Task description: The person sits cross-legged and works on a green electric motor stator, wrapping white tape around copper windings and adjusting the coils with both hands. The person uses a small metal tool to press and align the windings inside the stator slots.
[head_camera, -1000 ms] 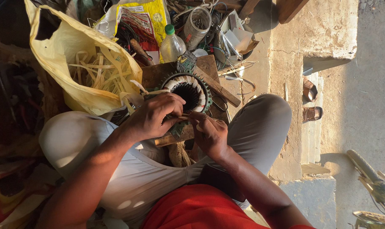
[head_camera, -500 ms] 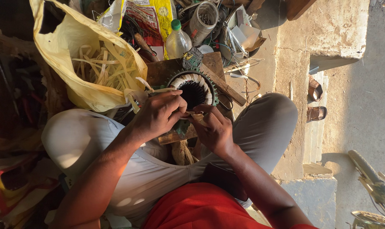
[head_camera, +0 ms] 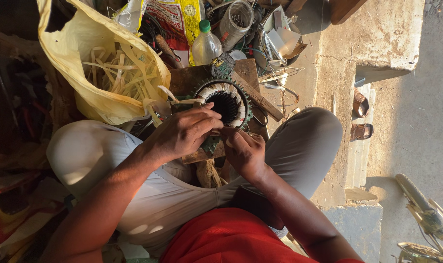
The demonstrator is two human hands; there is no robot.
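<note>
— Where is the stator (head_camera: 226, 104)?

— On a wooden board (head_camera: 192, 80) between the knees, bore facing up, just beyond both hands.

— Which hand is nearer?

— The left hand (head_camera: 182, 134); its fingers (head_camera: 209, 117) lie bent across the near rim, touching the windings. The right hand (head_camera: 246, 152) is just beside, fingers pinched narrow at the rim's edge; whether they hold anything I cannot tell.

— Counts?

— One stator, two hands, one yellow bag (head_camera: 102, 73) of pale strips to the left, one bottle (head_camera: 205, 45), one jar (head_camera: 236, 22) beyond.
</note>
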